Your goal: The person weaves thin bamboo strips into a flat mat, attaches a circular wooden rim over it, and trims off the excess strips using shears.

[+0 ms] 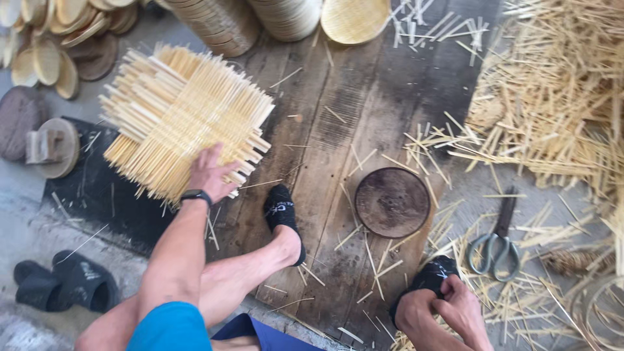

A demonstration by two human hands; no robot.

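My left hand [212, 173], with a black watch on the wrist, lies palm down on the near edge of a stack of square woven bamboo mats [185, 110] with loose strip ends sticking out all round. The fingers are spread on the weave and grip nothing. My right hand [465, 307] is at the bottom right, its fingers curled on the black sock [430, 276] of my right foot. My left foot [281, 213], also in a black sock, rests on the dark wooden boards [338, 110] between the mats and a round dark wooden disc [392, 202].
Grey-handled scissors [496, 246] lie among loose bamboo strips [552, 97] piled at the right. Stacks of round woven trays [286, 16] stand along the top, and shallow woven dishes [49, 58] at the top left. Black slippers [65, 283] sit at the bottom left, near a round wooden block [55, 147].
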